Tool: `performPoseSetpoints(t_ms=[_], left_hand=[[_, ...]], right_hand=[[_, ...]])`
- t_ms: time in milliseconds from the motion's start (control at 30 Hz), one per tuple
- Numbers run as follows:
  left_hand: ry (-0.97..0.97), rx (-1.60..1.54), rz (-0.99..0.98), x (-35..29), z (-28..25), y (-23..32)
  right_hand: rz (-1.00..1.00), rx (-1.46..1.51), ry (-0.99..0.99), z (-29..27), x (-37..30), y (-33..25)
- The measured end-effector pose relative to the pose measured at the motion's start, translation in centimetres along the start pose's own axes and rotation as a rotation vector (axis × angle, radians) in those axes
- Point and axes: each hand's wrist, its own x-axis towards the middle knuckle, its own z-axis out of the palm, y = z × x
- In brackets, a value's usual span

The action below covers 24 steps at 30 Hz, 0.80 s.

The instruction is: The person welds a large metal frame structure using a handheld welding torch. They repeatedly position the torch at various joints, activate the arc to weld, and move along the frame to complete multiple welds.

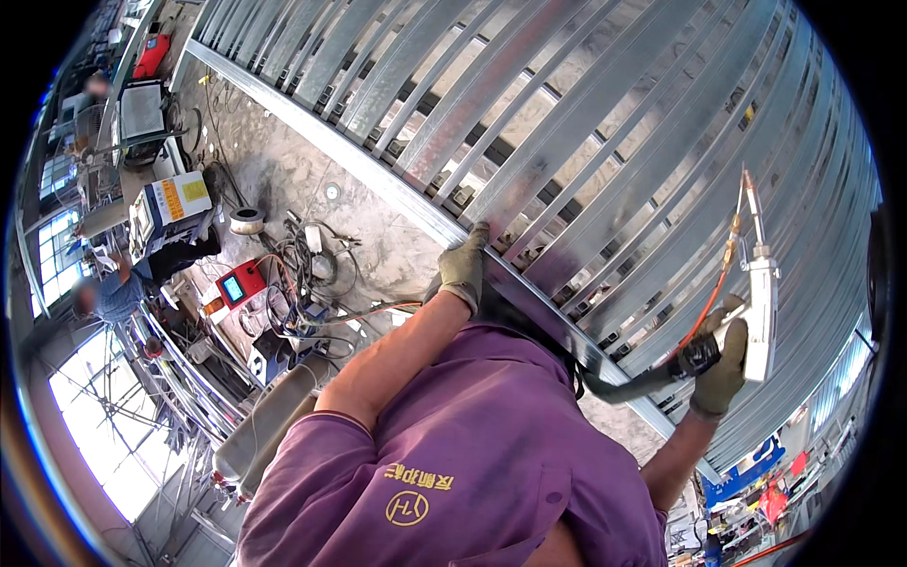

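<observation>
My right hand (722, 370), in a grey-green work glove, is closed around the grip of a white and silver handheld welding gun (761, 307). The gun's thin copper-coloured nozzle points up and away over the slats. An orange tube and a thick black sheathed cable (628, 386) run from it back beside my body. Bright metal slats (567, 161) lie in parallel rows in a large frame before me. My left hand (463, 269), gloved alike, is closed over the near edge rail (378, 180) of that frame, at my waist.
On the floor to the left are a red machine with a lit screen (241, 284), tangled cables (312, 255), a wire spool (248, 221) and a white and yellow box-shaped machine (173, 203). Another person (118, 288) is at far left. A blue item (746, 470) stands at lower right.
</observation>
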Motion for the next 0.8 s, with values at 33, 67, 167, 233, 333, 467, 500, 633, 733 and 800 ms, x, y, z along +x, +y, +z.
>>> performPoseSetpoints(t_ms=[33, 67, 167, 233, 333, 467, 500, 633, 733, 800], left_hand=[[0.012, 0.005, 0.005, -0.1, 0.0, 0.1], [0.026, 0.008, 0.009, -0.1, -0.1, 0.1], [0.003, 0.027, -0.023, -1.0, -0.1, 1.3], [-0.031, -0.056, -0.069, -1.1, 0.1, 1.5], [-0.087, -0.275, -0.042, -1.6, 0.5, 0.8], [-0.043, -0.474, 0.144, -2.4, 2.6, -0.6], [-0.016, -0.514, 0.141, -2.1, 2.8, -1.1], [0.136, -0.266, 0.094, -1.4, 3.1, -2.6], [0.167, -0.189, 0.176, -1.5, 3.0, -3.2], [0.156, -0.116, 0.101, -3.0, 2.4, -1.7]], right_hand=[[0.037, -0.02, -0.063, -0.7, 0.2, -0.2], [0.075, -0.04, -0.127, -1.4, 0.5, -0.9], [0.161, -0.184, -0.302, -1.6, 1.5, -5.8], [0.315, -0.356, -0.345, -1.0, 2.3, -8.0], [0.417, -0.548, -0.501, 3.8, 3.5, -9.1], [0.222, -0.549, -0.884, 11.3, 5.3, -6.4], [0.218, -0.508, -0.94, 13.4, 5.4, -5.9], [0.292, -0.476, -1.084, 17.0, 5.7, -1.1], [0.249, -0.36, -1.116, 18.1, 5.5, 2.0], [0.223, -0.368, -1.158, 18.4, 5.5, 3.3]])
